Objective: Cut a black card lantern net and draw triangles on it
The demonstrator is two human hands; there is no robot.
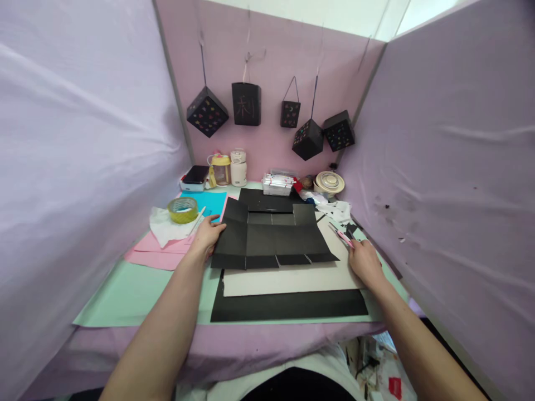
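A creased black paper sheet (271, 239), cut into flaps, lies on a pale card (292, 278) over a larger black sheet (288, 305). My left hand (207, 236) rests on the creased sheet's left edge, fingers stretched flat. At the sheet's right side, my right hand (364, 260) is closed around pink-handled scissors (340, 234), whose blades point up and to the left.
A tape roll (183, 209) sits on white tissue at the left, over pink paper (156, 250) and blue paper (209, 201). Bottles (229, 167), a box of sticks (276, 184) and a round tin (329, 182) line the back. Black paper lanterns (246, 103) hang on the partition.
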